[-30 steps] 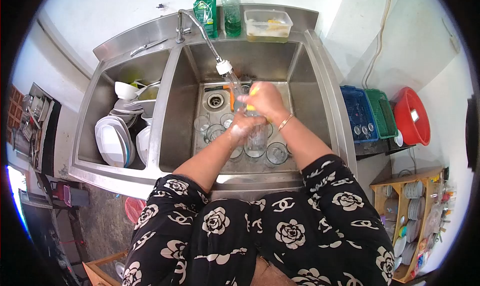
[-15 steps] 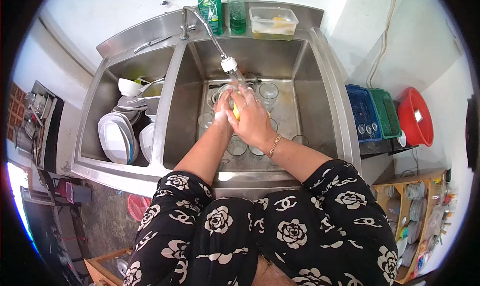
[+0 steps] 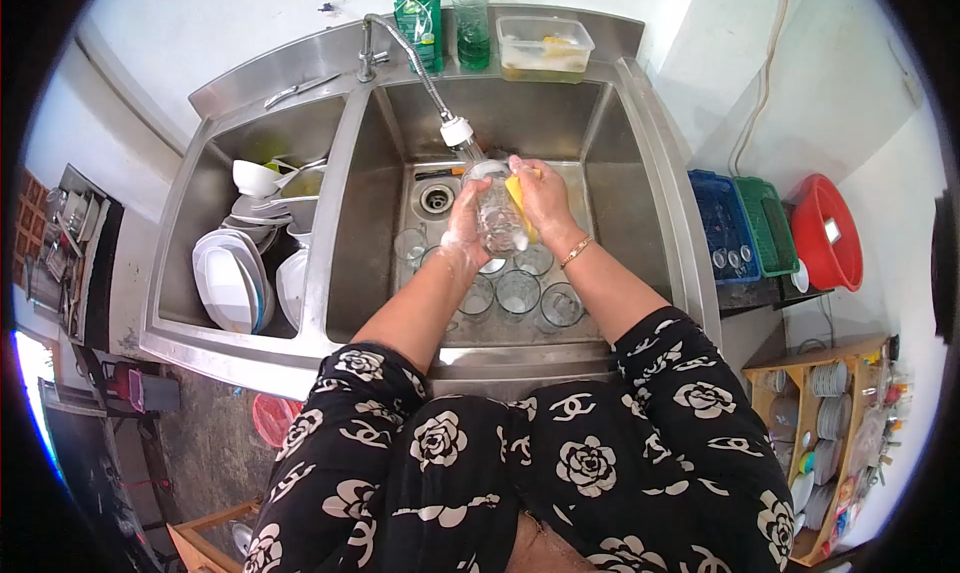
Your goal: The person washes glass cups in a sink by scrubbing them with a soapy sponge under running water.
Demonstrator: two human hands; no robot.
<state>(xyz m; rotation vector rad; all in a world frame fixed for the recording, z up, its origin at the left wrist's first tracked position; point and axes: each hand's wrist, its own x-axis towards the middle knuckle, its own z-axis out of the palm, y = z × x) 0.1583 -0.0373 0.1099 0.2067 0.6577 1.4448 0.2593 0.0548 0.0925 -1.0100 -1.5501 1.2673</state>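
Note:
A clear glass (image 3: 497, 213) is tilted under the faucet head (image 3: 457, 133), over the right basin. Its left side is in the grip of my left hand (image 3: 465, 223), which has suds on the wrist. My right hand (image 3: 546, 205) presses a yellow sponge (image 3: 520, 203) against the glass's right side. Below my hands several clear glasses (image 3: 518, 293) stand on the basin floor. Near the drain (image 3: 436, 200) lies an orange and black object (image 3: 440, 173), partly hidden behind the glass.
White dishes (image 3: 230, 283) fill the left basin. Behind the sink stand a green packet (image 3: 420, 33), a bottle (image 3: 471, 28) and a plastic tub (image 3: 545, 51). To the right are a blue basket (image 3: 715, 208), a green basket (image 3: 765, 223) and a red basin (image 3: 828, 233).
My hands were pressed together around the sponge half a second ago. Now they are apart, with the glass between them and the sponge on its right side.

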